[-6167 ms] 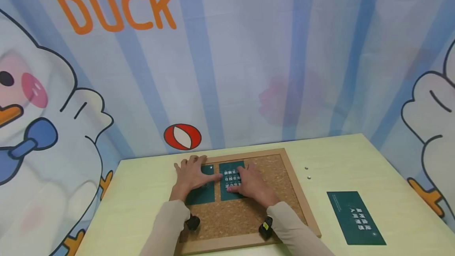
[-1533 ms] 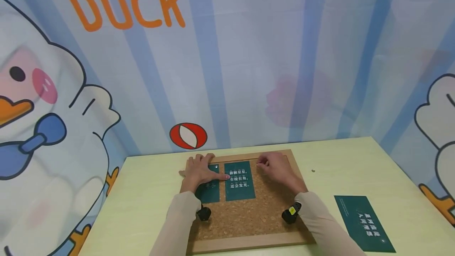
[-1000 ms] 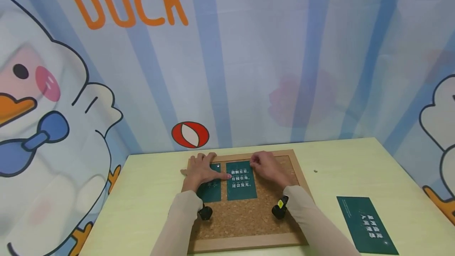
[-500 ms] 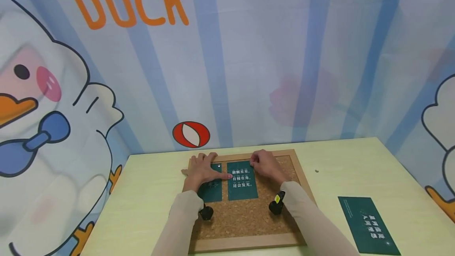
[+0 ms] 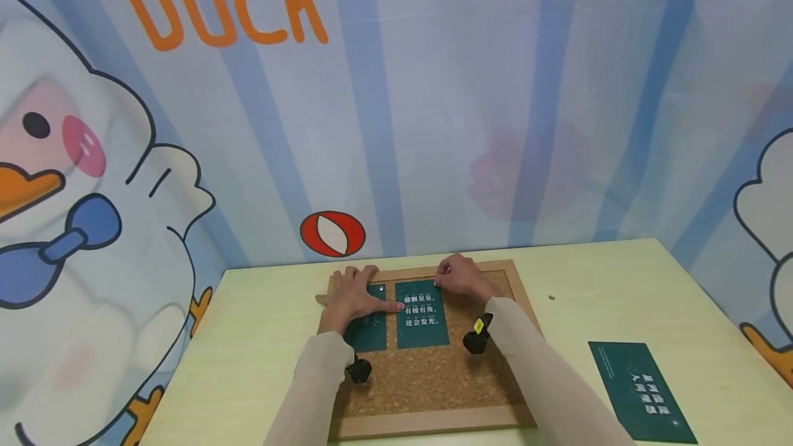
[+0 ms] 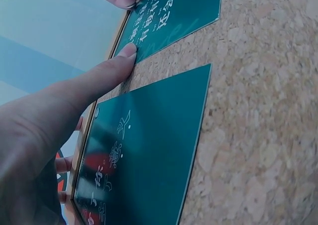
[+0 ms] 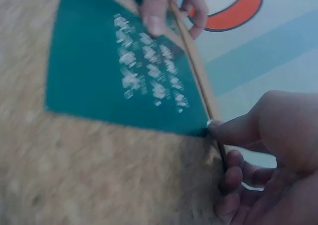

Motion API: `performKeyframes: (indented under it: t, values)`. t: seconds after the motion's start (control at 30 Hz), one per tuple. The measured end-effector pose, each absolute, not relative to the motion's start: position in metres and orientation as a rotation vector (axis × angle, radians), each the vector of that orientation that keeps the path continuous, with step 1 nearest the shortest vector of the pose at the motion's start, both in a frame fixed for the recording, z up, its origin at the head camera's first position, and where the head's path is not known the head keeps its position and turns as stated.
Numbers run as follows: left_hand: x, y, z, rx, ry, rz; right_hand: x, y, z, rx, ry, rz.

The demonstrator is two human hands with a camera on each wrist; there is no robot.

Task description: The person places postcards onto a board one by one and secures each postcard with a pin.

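Raised slightly, the right grip [image 5: 462,276] pinches a tack [image 7: 209,124] at the card [image 5: 423,334] the wide-spread left grip [image 5: 351,296] touches.

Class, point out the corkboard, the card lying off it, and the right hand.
Corkboard [image 5: 427,383]: head view, bare cork.
Off-board card [image 5: 641,392]: head view, its middle.
Right hand [image 5: 461,275]: head view, back of hand.

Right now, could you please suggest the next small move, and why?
Probably have the right hand press down the silvery tack: it holds it at the upper right corner of the middle green card, and the left hand rests its thumb on that card's left edge, which should steady it.
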State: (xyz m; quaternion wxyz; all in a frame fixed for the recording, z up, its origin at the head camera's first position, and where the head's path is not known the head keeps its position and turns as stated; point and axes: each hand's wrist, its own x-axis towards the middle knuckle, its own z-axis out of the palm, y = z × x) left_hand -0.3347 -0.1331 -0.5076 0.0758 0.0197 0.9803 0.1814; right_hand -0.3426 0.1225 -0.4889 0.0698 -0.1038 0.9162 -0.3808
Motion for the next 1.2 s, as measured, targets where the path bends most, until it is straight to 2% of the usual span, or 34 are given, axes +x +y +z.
performKeyframes:
  t: [0.2, 0.3, 1.2]
  values:
    - [-0.336, -0.133, -0.511, 0.062, 2.947, 0.575, -0.353, 0.120, -0.483, -0.012, 2.615, -1.195]
    - [-0.337, -0.133, -0.513, 0.062, 2.947, 0.587, -0.356, 0.119, -0.480, 0.051, 2.583, -1.203]
    - [-0.342, -0.136, -0.520, 0.052, 2.946, 0.561, -0.353, 0.113, -0.476, 0.103, 2.586, -1.166]
